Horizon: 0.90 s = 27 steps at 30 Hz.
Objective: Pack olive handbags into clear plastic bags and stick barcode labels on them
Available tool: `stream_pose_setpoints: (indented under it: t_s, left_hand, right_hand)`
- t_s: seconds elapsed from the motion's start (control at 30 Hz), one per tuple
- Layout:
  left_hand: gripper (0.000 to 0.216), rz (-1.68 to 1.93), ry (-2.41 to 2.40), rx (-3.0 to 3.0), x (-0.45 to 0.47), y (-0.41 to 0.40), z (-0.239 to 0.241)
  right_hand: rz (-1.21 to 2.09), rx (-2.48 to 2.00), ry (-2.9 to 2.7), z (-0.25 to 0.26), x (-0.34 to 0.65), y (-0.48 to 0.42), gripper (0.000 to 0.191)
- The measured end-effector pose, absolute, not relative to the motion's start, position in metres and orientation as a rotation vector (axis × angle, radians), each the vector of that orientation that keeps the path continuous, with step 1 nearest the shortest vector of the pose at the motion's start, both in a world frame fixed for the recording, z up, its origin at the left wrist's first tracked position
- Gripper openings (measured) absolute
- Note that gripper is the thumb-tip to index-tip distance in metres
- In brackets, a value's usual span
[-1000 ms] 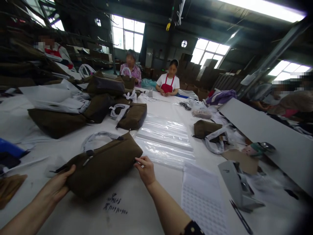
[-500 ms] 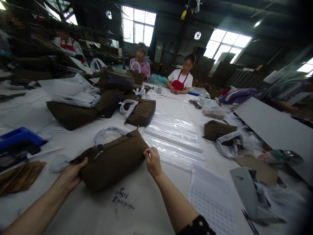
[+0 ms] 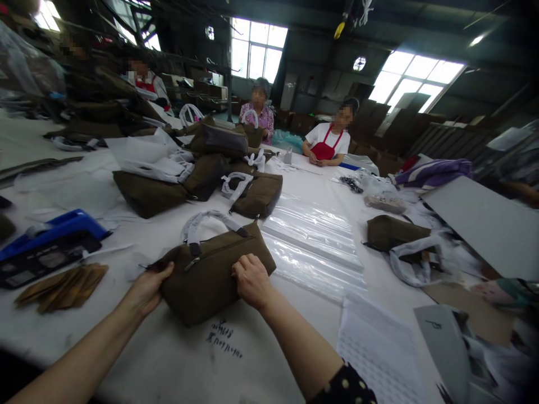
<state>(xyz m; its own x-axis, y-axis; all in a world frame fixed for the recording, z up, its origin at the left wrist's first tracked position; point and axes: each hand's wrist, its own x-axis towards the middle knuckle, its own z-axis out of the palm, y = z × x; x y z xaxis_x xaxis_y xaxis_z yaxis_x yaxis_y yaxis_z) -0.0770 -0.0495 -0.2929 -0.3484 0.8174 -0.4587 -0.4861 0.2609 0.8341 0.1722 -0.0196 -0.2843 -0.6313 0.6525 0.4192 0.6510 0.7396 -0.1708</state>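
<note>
A dark brown zipped handbag [image 3: 210, 269] with wrapped white handles lies on the white table [image 3: 177, 359] in front of me. My left hand [image 3: 148, 287] grips its left end, fingers curled round the corner. My right hand [image 3: 251, 282] rests on its right side, fingers bent and pressing on the fabric. Handwritten black marks [image 3: 225, 339] sit on the table just below the bag.
More brown bags [image 3: 191, 177] are piled further back. Clear plastic bags [image 3: 314, 235] lie to the right, a white printed sheet [image 3: 379, 348] near right. A blue tray [image 3: 50, 241] and brown strips [image 3: 63, 286] sit left. Two people sit at the far end.
My right hand has slid from the bag's right end onto its face. The bag has been turned slightly, and my view has swung to the left.
</note>
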Motion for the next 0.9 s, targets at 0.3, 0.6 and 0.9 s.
stream_pose_setpoints:
  t_s: [0.3, 0.6, 0.9]
  left_hand:
    - [0.039, 1.43, 1.287, 0.782, -0.078, -0.058, -0.285]
    - [0.029, 1.02, 1.287, 1.431, -0.077, -0.108, -0.271]
    - [0.042, 1.309, 1.249, 1.449, -0.11, -0.126, -0.221]
  right_hand:
    - [0.574, -0.693, -2.392, -0.232, 0.24, -0.11, 0.021]
    - [0.189, -0.97, -2.246, -0.148, 0.248, -0.044, 0.082]
    - [0.72, -0.934, -2.366, -0.119, 0.238, -0.099, 0.045]
